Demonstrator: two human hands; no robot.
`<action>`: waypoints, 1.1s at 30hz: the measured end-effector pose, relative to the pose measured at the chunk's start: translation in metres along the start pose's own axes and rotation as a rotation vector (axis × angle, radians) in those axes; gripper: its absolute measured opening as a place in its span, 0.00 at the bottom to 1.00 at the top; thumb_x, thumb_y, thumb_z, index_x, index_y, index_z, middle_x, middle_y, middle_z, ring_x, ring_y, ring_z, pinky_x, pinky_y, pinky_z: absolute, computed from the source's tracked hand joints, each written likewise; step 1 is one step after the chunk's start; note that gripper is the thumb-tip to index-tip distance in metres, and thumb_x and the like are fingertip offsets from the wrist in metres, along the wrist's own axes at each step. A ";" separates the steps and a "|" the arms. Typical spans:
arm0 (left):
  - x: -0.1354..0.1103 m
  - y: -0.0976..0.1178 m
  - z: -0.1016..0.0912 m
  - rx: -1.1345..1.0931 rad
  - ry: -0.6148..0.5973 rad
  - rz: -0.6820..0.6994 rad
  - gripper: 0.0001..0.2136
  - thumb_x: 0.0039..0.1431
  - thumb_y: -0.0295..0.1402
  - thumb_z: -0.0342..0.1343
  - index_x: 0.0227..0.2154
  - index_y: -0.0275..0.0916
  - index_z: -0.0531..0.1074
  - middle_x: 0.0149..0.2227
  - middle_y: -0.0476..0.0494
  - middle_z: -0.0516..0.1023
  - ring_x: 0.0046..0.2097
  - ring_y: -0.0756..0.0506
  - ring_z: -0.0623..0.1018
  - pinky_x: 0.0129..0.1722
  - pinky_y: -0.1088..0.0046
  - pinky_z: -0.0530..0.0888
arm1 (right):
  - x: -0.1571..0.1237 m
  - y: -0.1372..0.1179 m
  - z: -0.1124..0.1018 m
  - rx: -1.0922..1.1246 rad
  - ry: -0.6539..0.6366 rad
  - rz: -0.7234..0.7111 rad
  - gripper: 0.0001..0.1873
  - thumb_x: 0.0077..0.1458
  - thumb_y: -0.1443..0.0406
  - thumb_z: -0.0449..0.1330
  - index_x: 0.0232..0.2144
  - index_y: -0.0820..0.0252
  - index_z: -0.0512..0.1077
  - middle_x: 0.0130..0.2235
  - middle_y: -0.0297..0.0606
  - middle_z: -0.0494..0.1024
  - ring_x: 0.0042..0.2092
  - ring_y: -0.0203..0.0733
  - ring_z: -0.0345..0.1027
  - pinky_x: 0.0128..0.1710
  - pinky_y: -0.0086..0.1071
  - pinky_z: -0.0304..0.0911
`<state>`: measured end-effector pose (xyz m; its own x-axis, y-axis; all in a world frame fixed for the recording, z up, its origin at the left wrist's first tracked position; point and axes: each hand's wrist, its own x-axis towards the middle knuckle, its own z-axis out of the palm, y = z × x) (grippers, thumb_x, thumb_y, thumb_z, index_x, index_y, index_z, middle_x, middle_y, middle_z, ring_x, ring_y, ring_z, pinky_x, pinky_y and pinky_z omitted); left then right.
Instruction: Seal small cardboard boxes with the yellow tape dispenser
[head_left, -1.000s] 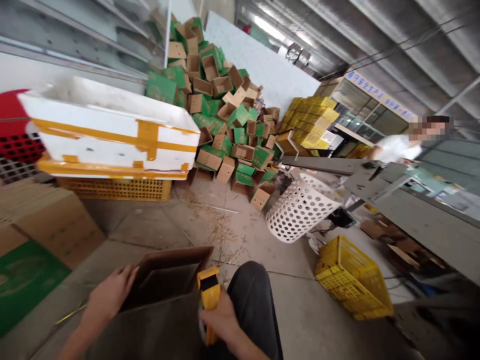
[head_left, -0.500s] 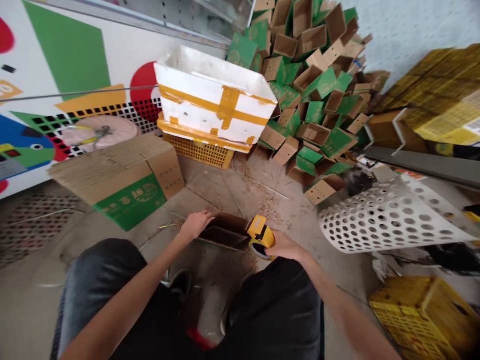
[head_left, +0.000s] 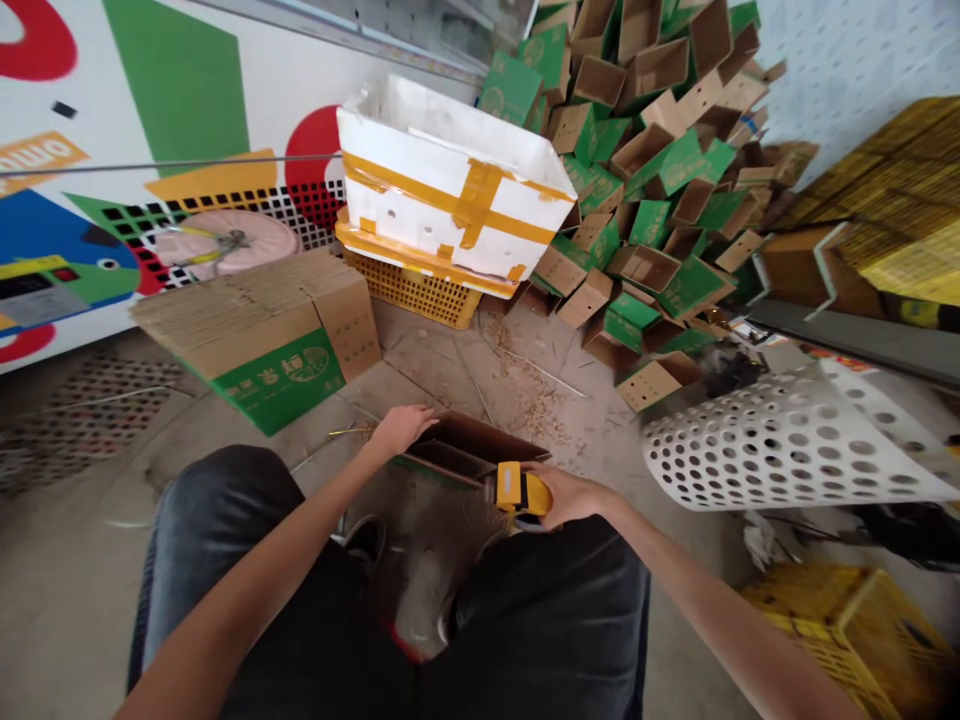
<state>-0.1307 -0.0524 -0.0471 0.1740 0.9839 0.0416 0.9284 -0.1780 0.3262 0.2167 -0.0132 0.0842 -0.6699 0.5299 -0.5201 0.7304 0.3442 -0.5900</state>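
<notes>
Between my knees an open cardboard box (head_left: pixel 487 438) stands low, its brown inside facing up and a bit of green showing on its near side. My left hand (head_left: pixel 403 430) is closed over the box's left end, fingertips on the edge. In my right hand (head_left: pixel 568 494) is a yellow tape dispenser (head_left: pixel 523 490), held against the near right corner of the box. My palm and the dispenser hide part of that corner. Whether tape is stuck to the cardboard there, I cannot tell.
A stack of flattened cartons (head_left: pixel 292 340) stands at the left. Ahead is a white foam box (head_left: pixel 450 200) on a yellow crate (head_left: pixel 412 290). Many small green-brown boxes (head_left: pixel 645 265) are heaped behind. A perforated white basket (head_left: pixel 787 440) and another yellow crate (head_left: pixel 862 640) lie right.
The tape dispenser has turned and come down to the box's near right corner, and more of the box's far right edge shows. My left hand keeps its hold. The whole view has shifted slightly.
</notes>
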 end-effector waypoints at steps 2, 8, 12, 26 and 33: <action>0.002 0.000 0.001 0.010 0.001 0.013 0.26 0.72 0.46 0.34 0.48 0.39 0.75 0.46 0.37 0.80 0.45 0.41 0.81 0.41 0.69 0.73 | 0.008 0.004 0.010 -0.049 -0.098 -0.045 0.41 0.28 0.70 0.68 0.52 0.58 0.73 0.58 0.41 0.71 0.54 0.49 0.69 0.56 0.39 0.64; 0.011 0.000 -0.005 -0.011 -0.050 -0.193 0.25 0.71 0.46 0.35 0.48 0.39 0.75 0.45 0.35 0.80 0.46 0.39 0.81 0.43 0.66 0.75 | 0.009 0.001 0.040 -0.209 -0.122 -0.120 0.34 0.30 0.67 0.72 0.45 0.58 0.72 0.54 0.41 0.66 0.50 0.46 0.68 0.52 0.38 0.67; 0.012 0.000 -0.010 0.003 -0.072 -0.348 0.27 0.71 0.47 0.35 0.46 0.35 0.76 0.44 0.31 0.80 0.46 0.36 0.81 0.45 0.62 0.75 | -0.003 -0.018 0.074 -0.154 -0.268 -0.241 0.37 0.31 0.64 0.74 0.48 0.57 0.70 0.57 0.41 0.63 0.51 0.45 0.67 0.52 0.36 0.67; -0.007 -0.002 -0.008 0.009 -0.098 -0.429 0.31 0.71 0.49 0.31 0.47 0.32 0.76 0.47 0.31 0.76 0.47 0.36 0.80 0.44 0.63 0.75 | -0.032 -0.028 0.046 0.234 0.050 0.043 0.26 0.40 0.70 0.63 0.47 0.59 0.72 0.43 0.36 0.78 0.44 0.44 0.72 0.45 0.35 0.70; -0.006 0.004 -0.014 -0.021 -0.115 -0.469 0.29 0.71 0.48 0.32 0.50 0.32 0.72 0.50 0.29 0.75 0.49 0.36 0.80 0.47 0.61 0.75 | -0.004 -0.020 0.041 0.138 0.224 0.076 0.27 0.41 0.67 0.65 0.48 0.58 0.71 0.43 0.36 0.80 0.43 0.44 0.74 0.44 0.36 0.69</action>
<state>-0.1332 -0.0584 -0.0325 -0.2259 0.9492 -0.2190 0.9088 0.2863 0.3035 0.1994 -0.0542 0.0733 -0.5564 0.7137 -0.4255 0.7418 0.1959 -0.6414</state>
